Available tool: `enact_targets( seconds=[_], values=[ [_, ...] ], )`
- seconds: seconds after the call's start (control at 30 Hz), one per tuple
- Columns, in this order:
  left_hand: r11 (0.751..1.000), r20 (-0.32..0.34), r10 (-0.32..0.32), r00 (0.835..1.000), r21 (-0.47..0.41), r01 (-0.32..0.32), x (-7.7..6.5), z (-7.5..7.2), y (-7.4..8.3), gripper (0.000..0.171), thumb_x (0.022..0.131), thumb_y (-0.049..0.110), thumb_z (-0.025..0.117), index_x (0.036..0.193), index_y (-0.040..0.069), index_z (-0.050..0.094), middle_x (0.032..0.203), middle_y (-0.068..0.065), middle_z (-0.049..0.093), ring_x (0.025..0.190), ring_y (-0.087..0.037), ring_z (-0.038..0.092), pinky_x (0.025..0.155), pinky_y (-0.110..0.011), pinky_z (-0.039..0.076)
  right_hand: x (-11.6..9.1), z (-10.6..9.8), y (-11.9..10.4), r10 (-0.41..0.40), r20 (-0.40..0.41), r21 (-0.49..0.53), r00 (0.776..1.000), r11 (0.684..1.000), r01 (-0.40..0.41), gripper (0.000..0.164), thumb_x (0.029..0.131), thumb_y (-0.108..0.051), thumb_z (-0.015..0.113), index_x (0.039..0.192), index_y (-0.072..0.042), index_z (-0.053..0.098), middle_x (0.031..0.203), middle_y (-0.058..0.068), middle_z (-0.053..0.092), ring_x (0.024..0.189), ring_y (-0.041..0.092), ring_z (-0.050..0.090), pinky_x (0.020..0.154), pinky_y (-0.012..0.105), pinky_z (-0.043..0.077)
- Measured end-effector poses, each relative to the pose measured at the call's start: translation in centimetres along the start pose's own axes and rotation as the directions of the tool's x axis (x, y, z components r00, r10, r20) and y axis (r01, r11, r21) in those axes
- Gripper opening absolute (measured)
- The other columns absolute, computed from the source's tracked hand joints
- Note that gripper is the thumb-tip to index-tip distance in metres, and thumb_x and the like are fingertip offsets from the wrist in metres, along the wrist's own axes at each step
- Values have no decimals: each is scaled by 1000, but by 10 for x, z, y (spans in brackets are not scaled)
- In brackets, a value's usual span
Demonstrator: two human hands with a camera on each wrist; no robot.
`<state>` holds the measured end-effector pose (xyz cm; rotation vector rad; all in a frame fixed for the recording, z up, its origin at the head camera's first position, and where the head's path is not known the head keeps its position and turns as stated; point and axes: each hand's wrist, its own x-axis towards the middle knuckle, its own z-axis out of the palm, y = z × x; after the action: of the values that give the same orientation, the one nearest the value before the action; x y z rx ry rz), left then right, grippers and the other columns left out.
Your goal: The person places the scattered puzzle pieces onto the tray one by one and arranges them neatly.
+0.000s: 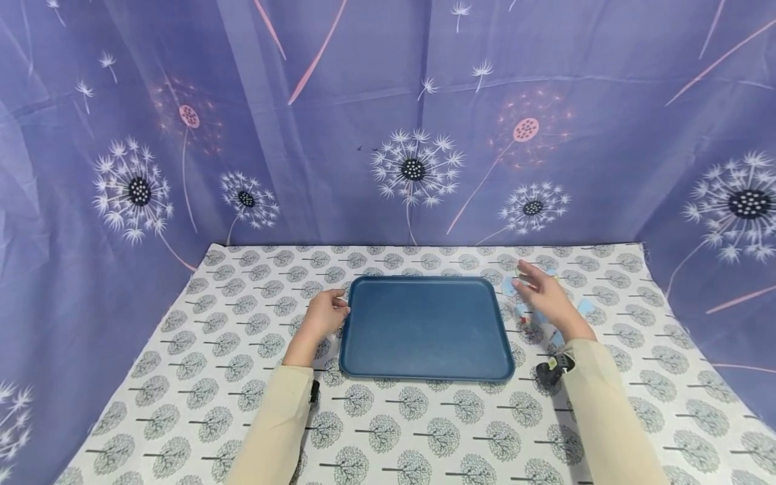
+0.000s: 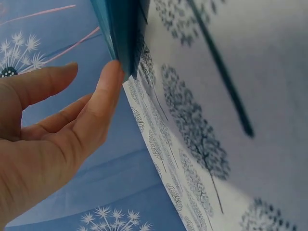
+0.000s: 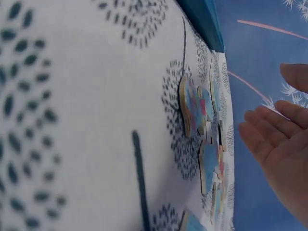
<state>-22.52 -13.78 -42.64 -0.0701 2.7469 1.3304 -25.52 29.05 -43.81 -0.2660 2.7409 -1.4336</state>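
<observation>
A dark blue rectangular tray (image 1: 427, 330) lies flat on the patterned cloth, its inside bare. At its left edge is my left hand (image 1: 322, 314), fingers loosely bent. The left wrist view shows one fingertip right at the tray's edge (image 2: 126, 43), with the thumb held apart from it. My right hand (image 1: 545, 300) hovers over a scatter of small light-blue puzzle pieces (image 1: 585, 306) to the right of the tray, partly covering them. Seen from the right wrist, its fingers are extended with nothing in them, and several wooden-edged pieces (image 3: 192, 108) lie on the cloth.
White cloth (image 1: 242, 343) printed with grey trees covers the table. Behind and at both sides hangs a purple-blue curtain (image 1: 327, 168) with dandelion prints. A black wrist-worn device (image 1: 550, 372) sits at the right sleeve cuff.
</observation>
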Motion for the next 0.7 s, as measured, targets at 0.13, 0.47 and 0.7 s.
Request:
enact_targets(
  seconds=[0.13,0.47,0.7],
  values=[
    [999,3,-30,1000,-32,31,2,0,0,46,90,-4,60,134,-10,48,108,-23,62,90,-33,66,71,-32,62,2,0,4,21,1,6,1000,1000,-21,64,102,-26,48,152,-1,17,151,27,27,133,47,35,109,59,34],
    [985,26,-101,994,-139,104,11,-1,-5,43,87,-12,54,129,-11,52,98,-22,62,85,-34,67,71,-32,62,8,2,9,138,30,53,990,989,-139,66,101,-29,50,154,-5,16,153,22,28,137,43,30,113,59,28],
    [944,148,-169,975,-260,203,21,-7,-12,41,88,-11,55,129,-11,52,103,-26,61,79,-27,67,72,-30,62,12,1,14,150,49,74,987,985,-154,63,102,-19,49,153,-1,16,149,26,31,136,44,31,112,57,30]
  ],
)
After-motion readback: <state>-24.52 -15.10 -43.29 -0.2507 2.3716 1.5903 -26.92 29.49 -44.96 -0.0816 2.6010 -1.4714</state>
